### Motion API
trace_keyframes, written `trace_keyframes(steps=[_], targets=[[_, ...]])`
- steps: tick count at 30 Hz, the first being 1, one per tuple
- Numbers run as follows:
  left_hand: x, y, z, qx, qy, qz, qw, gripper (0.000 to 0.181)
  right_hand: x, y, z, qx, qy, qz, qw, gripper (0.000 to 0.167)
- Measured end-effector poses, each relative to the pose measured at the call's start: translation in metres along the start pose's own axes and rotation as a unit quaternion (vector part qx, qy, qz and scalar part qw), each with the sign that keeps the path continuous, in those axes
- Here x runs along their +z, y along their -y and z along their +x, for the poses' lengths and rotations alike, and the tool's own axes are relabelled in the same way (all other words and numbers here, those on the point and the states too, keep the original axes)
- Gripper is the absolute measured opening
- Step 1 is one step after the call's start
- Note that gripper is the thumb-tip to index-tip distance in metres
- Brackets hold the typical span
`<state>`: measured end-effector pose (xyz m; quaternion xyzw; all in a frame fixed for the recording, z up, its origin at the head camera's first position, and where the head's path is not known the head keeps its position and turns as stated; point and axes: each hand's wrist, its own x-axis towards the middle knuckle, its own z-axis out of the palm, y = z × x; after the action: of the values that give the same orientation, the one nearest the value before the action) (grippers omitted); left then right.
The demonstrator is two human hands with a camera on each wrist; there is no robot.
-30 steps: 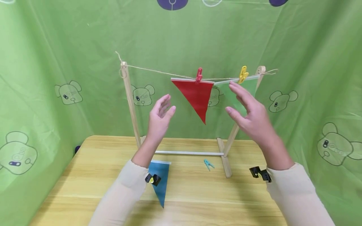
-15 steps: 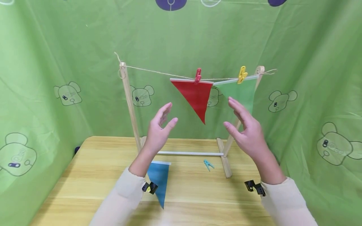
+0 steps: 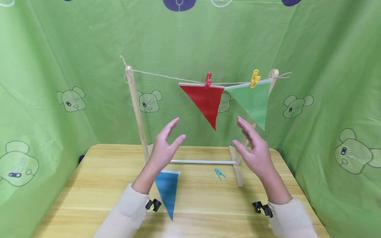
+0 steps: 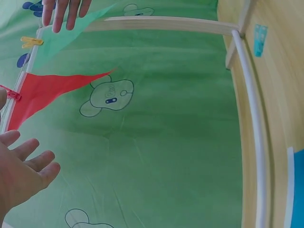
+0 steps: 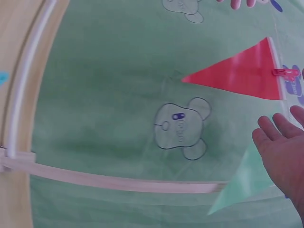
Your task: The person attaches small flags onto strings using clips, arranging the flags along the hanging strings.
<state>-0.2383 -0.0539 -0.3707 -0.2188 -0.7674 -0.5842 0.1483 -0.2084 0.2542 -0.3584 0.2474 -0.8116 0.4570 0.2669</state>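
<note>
A red pennant (image 3: 205, 100) hangs from the string under a red clip (image 3: 208, 80); to its right a light green pennant (image 3: 254, 99) hangs under a yellow clip (image 3: 255, 78). Below the string, my left hand (image 3: 162, 148) is raised with relaxed fingers, holding nothing. My right hand (image 3: 256, 152), likewise holding nothing, is below the green pennant. A blue pennant (image 3: 168, 191) lies on the table beside my left forearm, partly covered by it. On the table between the forearms lies a light blue clip (image 3: 220, 173).
Two wooden posts carry the string, the left post (image 3: 137, 112) behind my left hand and the right one (image 3: 272, 82) behind the green pennant. A white rod (image 3: 202, 162) joins them low down. Green cloth (image 3: 190, 39) with bear drawings surrounds the wooden table (image 3: 202, 205).
Both hands have moved down from the string, the right one also leftward, uncovering the green pennant. The pennants and clips stay where they were.
</note>
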Motion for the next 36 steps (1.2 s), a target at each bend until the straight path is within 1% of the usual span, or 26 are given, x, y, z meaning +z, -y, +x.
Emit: trace_keyframes(steps=[7,10,15,21,24,27,29,33,36], targets=[[0.001,0.013,-0.011,0.023,0.017,0.056,0.998,0.063,0.013,-0.016,-0.017,0.045,0.005,0.012,0.9989,0.069],[0.002,0.02,-0.016,0.021,0.023,0.077,0.9965,0.065,0.018,-0.025,-0.024,0.067,0.005,0.015,0.9976,0.068],[0.003,0.032,-0.024,0.019,0.028,0.096,0.9948,0.064,0.029,-0.044,-0.038,0.085,0.002,0.011,0.9963,0.067],[0.006,0.051,-0.034,0.038,0.04,0.156,0.9862,0.065,0.043,-0.064,-0.055,0.124,0.005,-0.013,0.9922,0.069],[0.006,0.059,-0.04,0.04,0.04,0.176,0.9828,0.065,0.049,-0.073,-0.063,0.144,0.012,-0.022,0.9892,0.071],[0.005,0.069,-0.045,0.029,0.045,0.184,0.9815,0.064,0.054,-0.081,-0.072,0.164,0.02,-0.024,0.9859,0.072],[0.005,0.077,-0.048,0.014,0.049,0.187,0.9811,0.064,0.057,-0.086,-0.077,0.179,0.027,-0.02,0.9833,0.073],[0.002,0.095,-0.056,-0.027,0.051,0.186,0.9808,0.062,0.063,-0.094,-0.086,0.206,0.046,-0.016,0.9774,0.074],[-0.001,0.107,-0.063,-0.057,0.052,0.192,0.9783,0.06,0.066,-0.099,-0.092,0.219,0.057,-0.017,0.9739,0.076]])
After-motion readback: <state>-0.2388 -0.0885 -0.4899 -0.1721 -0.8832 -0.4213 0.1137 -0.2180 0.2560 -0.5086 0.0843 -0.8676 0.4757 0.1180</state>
